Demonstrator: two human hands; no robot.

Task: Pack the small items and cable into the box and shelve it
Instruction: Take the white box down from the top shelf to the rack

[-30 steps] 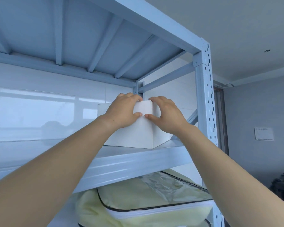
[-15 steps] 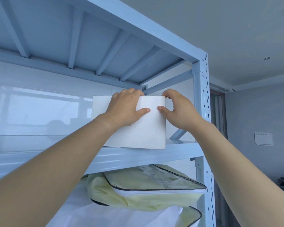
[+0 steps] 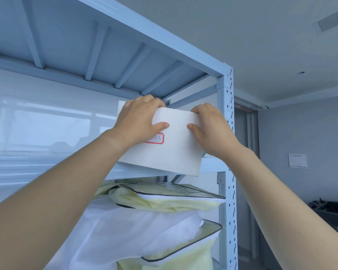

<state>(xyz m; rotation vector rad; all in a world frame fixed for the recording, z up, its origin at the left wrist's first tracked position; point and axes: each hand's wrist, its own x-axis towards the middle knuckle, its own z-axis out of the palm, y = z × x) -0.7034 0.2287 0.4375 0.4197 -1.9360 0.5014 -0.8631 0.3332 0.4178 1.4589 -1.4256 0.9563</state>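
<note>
1. Pale blue metal shelving (image 3: 225, 133) stands against a glossy white wall.
2. Both the left hand (image 3: 139, 121) and the right hand (image 3: 209, 129) are clamped on the white box (image 3: 176, 151), which sits tilted, its right corner overhanging the upper shelf (image 3: 47, 168).
3. Best to level it and push it back squarely.
4. Its red-bordered label (image 3: 157, 138) carries handwriting, unreadable.

A storeroom: a pale-blue metal rack (image 3: 225, 121) holds zipped bedding bags (image 3: 164, 199) below the hands, with a ceiling vent (image 3: 333, 21) above right.
</note>
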